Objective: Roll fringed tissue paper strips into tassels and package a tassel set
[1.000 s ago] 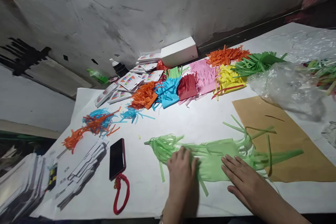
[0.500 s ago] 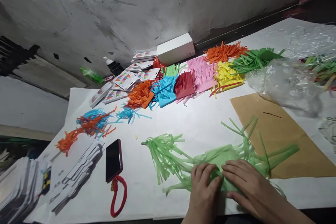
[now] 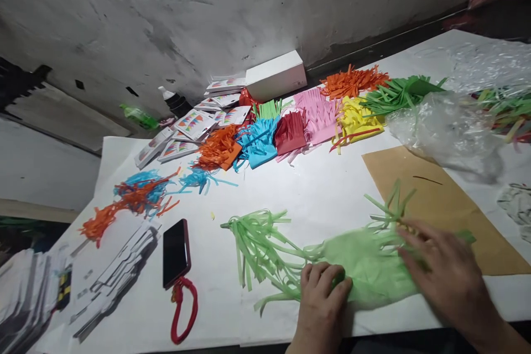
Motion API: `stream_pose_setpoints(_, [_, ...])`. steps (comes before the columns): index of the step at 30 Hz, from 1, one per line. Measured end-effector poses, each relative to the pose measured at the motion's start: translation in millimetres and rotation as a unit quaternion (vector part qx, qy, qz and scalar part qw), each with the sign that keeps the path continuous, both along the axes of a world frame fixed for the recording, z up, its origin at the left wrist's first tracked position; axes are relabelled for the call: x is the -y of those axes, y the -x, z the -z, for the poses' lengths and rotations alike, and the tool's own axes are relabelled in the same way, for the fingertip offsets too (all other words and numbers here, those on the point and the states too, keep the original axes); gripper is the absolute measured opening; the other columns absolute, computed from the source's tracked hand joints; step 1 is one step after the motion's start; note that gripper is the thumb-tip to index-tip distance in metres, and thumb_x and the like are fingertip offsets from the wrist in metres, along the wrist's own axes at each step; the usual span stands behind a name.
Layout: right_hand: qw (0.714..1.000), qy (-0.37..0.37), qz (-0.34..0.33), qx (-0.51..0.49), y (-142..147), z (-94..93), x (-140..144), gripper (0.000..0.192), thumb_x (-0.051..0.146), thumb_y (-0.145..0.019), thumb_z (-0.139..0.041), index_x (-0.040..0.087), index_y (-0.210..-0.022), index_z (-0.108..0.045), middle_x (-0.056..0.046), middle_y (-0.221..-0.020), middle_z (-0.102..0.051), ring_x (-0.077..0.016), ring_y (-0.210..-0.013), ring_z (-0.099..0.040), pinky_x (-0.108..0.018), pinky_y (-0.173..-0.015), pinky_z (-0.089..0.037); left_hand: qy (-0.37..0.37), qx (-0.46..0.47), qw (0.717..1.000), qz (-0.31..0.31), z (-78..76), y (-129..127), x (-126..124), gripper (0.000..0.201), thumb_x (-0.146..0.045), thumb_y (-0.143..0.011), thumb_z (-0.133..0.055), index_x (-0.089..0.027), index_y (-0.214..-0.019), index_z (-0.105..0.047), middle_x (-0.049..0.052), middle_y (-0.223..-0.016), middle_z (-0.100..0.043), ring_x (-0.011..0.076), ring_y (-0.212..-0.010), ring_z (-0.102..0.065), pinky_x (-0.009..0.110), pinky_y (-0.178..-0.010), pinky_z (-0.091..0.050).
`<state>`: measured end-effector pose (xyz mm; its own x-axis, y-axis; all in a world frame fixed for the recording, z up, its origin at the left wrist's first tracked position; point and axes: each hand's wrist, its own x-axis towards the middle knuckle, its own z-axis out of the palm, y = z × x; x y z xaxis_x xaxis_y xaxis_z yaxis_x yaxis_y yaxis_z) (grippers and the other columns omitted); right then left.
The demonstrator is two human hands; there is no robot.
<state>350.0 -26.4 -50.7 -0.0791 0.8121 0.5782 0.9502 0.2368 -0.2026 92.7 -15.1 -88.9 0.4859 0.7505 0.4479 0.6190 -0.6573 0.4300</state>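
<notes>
Head view: I see the right hand (image 3: pixel 448 271) moved to the strips (image 3: pixel 396 207), lower right, fingers half-curled, shifting work there. Left hand (image 3: pixel 324 298) stays bent on the green paper (image 3: pixel 373 268); both holds unclear.

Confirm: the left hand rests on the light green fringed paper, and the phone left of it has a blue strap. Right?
The strap is red, not blue, as the head view shows. The left hand does rest on the light green fringed paper, with the phone to the left.
</notes>
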Motion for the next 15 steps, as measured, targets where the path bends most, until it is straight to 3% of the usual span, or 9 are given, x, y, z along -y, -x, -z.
stream_pose_setpoints(2, [0.984, 0.027, -0.174, 0.023, 5, 2.9, 10, 0.044, 0.021, -0.095, -0.062, 0.017, -0.139, -0.059, -0.013, -0.129, -0.07, -0.0281, -0.119, -0.065, -0.043, -0.105, -0.048, 0.0, 0.003, 1.0, 0.008, -3.3, -1, -1, 0.024, -0.01, -0.091, -0.053, -0.024, -0.1, -0.071, 0.007, -0.099, -0.076, 0.0245, -0.095, -0.063, 0.046, -0.095, -0.04])
stream_pose_setpoints(4, [0.959, 0.078, -0.268, 0.04, 12, 9.4, 15, 0.049, 0.014, -0.096, -0.055, 0.014, -0.145, -0.053, -0.011, -0.132, -0.07, -0.0232, -0.125, -0.063, -0.04, -0.111, -0.046, 0.006, -0.004, 1.0, 0.023, -11.6, 1, -3, 0.026, -0.01, -0.092, -0.052, -0.023, -0.105, -0.07, 0.007, -0.101, -0.077, 0.0235, -0.094, -0.064, 0.044, -0.095, -0.038])
stream_pose_setpoints(6, [0.957, 0.102, -0.27, 0.034, 16, 16.4, 17, 0.051, 0.008, -0.096, -0.05, 0.012, -0.147, -0.05, -0.01, -0.134, -0.069, -0.0202, -0.128, -0.061, -0.039, -0.115, -0.044, 0.022, -0.036, 0.998, 0.043, -24.1, 6, -7, 0.024, -0.017, -0.094, -0.054, -0.022, -0.114, -0.068, 0.007, -0.105, -0.077, 0.0237, -0.094, -0.064, 0.043, -0.094, -0.038])
stream_pose_setpoints(8, [0.96, 0.109, -0.256, 0.025, 16, 21.4, 19, 0.051, 0.009, -0.097, -0.05, 0.011, -0.148, -0.048, -0.011, -0.138, -0.066, -0.021, -0.132, -0.058, -0.039, -0.115, -0.045, 0.04, -0.072, 0.995, 0.053, -37.9, 18, -14, 0.029, -0.039, -0.096, -0.059, -0.022, -0.119, -0.067, 0.009, -0.106, -0.076, 0.0258, -0.094, -0.063, 0.043, -0.092, -0.038])
stream_pose_setpoints(11, [0.961, 0.115, -0.25, 0.03, 13, 24.4, 23, 0.053, 0.016, -0.098, -0.054, 0.01, -0.15, -0.046, -0.012, -0.143, -0.062, -0.0236, -0.134, -0.056, -0.038, -0.113, -0.047, 0.045, -0.09, 0.995, 0.013, -53.9, 45, -26, 0.055, -0.072, -0.092, -0.047, -0.022, -0.099, -0.07, 0.009, -0.098, -0.073, 0.0285, -0.091, -0.06, 0.047, -0.092, -0.037])
stream_pose_setpoints(13, [0.961, 0.113, -0.25, 0.03, 11, 24.9, 25, 0.054, 0.018, -0.098, -0.054, 0.009, -0.15, -0.045, -0.012, -0.144, -0.061, -0.0238, -0.135, -0.055, -0.039, -0.115, -0.045, 0.034, -0.097, 0.994, -0.044, -60.4, 64, -32, 0.058, -0.071, -0.096, -0.038, -0.021, -0.082, -0.065, 0.01, -0.096, -0.069, 0.0295, -0.094, -0.058, 0.048, -0.091, -0.037])
stream_pose_setpoints(15, [0.961, 0.109, -0.251, 0.029, 12, 25.4, 25, 0.053, 0.015, -0.098, -0.054, 0.009, -0.15, -0.046, -0.012, -0.143, -0.061, -0.023, -0.136, -0.054, -0.04, -0.119, -0.04, 0.007, -0.1, 0.991, -0.093, -64.5, 74, -33, 0.047, -0.062, -0.098, -0.044, -0.021, -0.081, -0.061, 0.011, -0.102, -0.066, 0.0315, -0.101, -0.056, 0.049, -0.093, -0.037])
